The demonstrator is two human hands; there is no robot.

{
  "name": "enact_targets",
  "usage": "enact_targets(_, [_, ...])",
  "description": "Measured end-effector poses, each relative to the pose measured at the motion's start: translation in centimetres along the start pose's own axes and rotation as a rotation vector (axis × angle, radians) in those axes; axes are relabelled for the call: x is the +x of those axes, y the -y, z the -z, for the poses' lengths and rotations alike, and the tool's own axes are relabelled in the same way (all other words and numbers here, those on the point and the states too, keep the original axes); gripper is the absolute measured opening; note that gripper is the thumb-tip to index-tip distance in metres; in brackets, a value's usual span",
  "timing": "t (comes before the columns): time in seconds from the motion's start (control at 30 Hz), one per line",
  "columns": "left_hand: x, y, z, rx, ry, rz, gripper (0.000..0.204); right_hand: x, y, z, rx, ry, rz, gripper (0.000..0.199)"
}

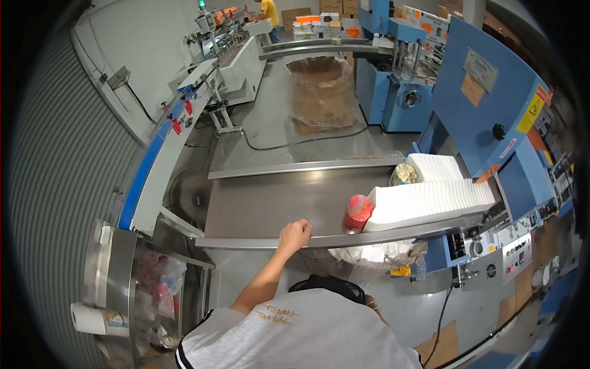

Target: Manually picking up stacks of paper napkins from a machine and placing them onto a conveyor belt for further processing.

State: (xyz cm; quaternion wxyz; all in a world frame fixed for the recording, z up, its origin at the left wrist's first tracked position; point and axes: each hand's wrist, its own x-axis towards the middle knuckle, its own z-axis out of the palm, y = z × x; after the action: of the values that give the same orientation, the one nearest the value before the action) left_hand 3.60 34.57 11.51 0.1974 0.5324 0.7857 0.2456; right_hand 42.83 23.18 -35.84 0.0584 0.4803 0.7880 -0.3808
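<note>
My left hand (295, 234) rests at the near rim of a long metal trough-like table (264, 197). Its fingers are curled closed, and nothing shows in them. My right hand is out of sight, with my body covering that side. To the right of my left hand, apart from it, a red cylindrical pack (358, 213) stands on the metal surface. It sits at the end of a long row of white stacked paper-like sheets (430, 202). Behind that row, a pale yellowish wrapped bundle (404, 174) fronts a second white row (436, 167).
A blue machine (485, 104) rises at the right. On the left runs a conveyor (157, 154) with a blue edge, above a metal shelf cart (123, 270) holding plastic bags. Beyond the table stands a plastic-lined carton (322, 98). A person in yellow (270, 12) is far off.
</note>
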Motion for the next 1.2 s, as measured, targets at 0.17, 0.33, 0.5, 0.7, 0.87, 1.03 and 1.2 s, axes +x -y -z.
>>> enact_targets(0.17, [0.1, 0.5, -0.4, -0.007, -0.023, -0.016, 0.024, -3.2, 2.6, 2.2, 0.000, 0.001, -0.021, 0.037])
enact_targets(0.33, [-0.2, 0.2, -0.4, 0.007, -0.030, -0.028, 0.025, -3.9, 3.2, 2.5, -0.004, 0.003, -0.017, 0.037])
enact_targets(0.5, [-0.3, 0.4, -0.5, 0.017, -0.050, -0.055, 0.025, -4.8, 4.2, 2.6, -0.005, 0.009, -0.011, 0.037])
enact_targets(0.7, [-0.4, 0.0, -0.3, 0.037, -0.041, -0.056, 0.025, -5.7, 5.2, 3.3, -0.004, 0.000, -0.018, 0.036])
enact_targets(0.87, [-0.5, 0.0, -0.2, 0.048, -0.040, -0.052, 0.026, -6.0, 5.3, 3.4, -0.006, -0.011, -0.026, 0.036])
enact_targets(1.03, [-0.3, 0.2, -0.4, 0.045, -0.016, -0.037, 0.026, -5.1, 5.4, 4.0, -0.018, -0.017, -0.012, 0.036])
enact_targets(1.2, [-0.4, 0.1, -0.3, 0.041, -0.012, -0.031, 0.027, -4.7, 5.4, 4.1, -0.027, -0.020, -0.003, 0.036])
